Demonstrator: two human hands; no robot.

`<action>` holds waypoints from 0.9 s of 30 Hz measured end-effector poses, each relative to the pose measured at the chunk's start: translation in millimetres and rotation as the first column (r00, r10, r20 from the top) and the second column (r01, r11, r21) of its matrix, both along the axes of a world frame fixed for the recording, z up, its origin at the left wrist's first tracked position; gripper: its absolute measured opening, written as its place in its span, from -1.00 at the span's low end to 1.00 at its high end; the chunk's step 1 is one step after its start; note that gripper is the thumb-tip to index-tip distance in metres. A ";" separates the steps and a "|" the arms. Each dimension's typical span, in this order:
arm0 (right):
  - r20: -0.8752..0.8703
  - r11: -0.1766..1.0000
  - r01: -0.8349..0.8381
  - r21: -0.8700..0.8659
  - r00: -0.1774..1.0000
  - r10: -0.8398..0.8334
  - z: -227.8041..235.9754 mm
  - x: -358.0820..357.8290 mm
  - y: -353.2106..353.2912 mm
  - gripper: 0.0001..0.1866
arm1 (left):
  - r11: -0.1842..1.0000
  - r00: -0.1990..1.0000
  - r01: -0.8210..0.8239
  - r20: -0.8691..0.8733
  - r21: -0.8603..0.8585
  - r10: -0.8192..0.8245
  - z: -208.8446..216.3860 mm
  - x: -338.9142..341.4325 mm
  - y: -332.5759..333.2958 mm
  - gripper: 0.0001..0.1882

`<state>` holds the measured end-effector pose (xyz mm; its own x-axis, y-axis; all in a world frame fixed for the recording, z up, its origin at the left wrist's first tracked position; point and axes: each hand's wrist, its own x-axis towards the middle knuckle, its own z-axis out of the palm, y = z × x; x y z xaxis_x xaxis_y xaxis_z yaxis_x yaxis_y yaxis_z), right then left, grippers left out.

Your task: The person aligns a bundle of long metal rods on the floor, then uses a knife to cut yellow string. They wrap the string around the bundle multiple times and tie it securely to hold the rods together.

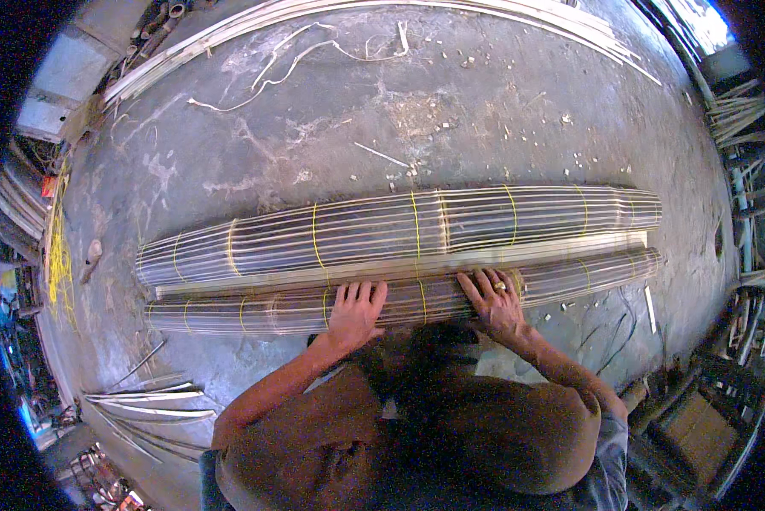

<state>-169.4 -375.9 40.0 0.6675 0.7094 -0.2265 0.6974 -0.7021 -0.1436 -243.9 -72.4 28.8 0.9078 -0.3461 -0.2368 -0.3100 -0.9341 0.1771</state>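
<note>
Nearest, the person's knees [519, 430], in brown cloth, are bent on either side of a dark gap. Just beyond them, the left grip [357, 315] is open, palm down, its fingers extended and slightly apart across the top of the near slatted roll [212, 315]. The right grip [500, 311], wearing a ring [499, 286], is also open and rests on the same roll farther right, fingers spread wider. Whether either presses on the roll, I cannot tell. The roll lies crosswise under both, reaching well past them on each side, its thin slats crossed by yellow cords. Directly behind it runs a pale flat strip [570, 247], then the wider far slatted roll [357, 230]. Beyond, a thin stick [382, 155] and a curling strand [284, 72] lie on the floor, with long pale strips [255, 24] farthest off.
</note>
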 end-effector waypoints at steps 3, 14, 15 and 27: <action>-0.070 0.968 0.014 0.252 0.998 0.004 26.2 15.9 42.1 -0.15 | 1.000 0.999 -0.005 -0.041 -0.002 0.005 0.7 0.0 9.4 0.03; 0.420 0.978 -0.085 0.190 0.907 -0.003 -13.3 152.1 100.6 -0.40 | 1.000 0.996 -0.020 -0.082 -0.002 0.020 -13.3 -1.2 6.7 0.06; 0.467 0.979 -0.038 0.199 0.882 -0.061 -6.0 177.9 108.7 -0.42 | 0.999 0.993 -0.039 -0.116 -0.030 0.035 -8.4 -2.1 4.7 0.06; 0.052 0.945 0.153 0.288 0.983 -0.175 23.9 14.4 73.2 -0.36 | 0.908 0.927 -0.098 -0.369 -0.408 -0.066 -5.7 64.3 38.1 -0.05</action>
<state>-155.0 -302.7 64.0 0.7874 0.6160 0.0222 0.5924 -0.7462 -0.3037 -179.6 -34.3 23.2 0.7894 -0.4724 -0.3919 -0.1320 -0.7542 0.6433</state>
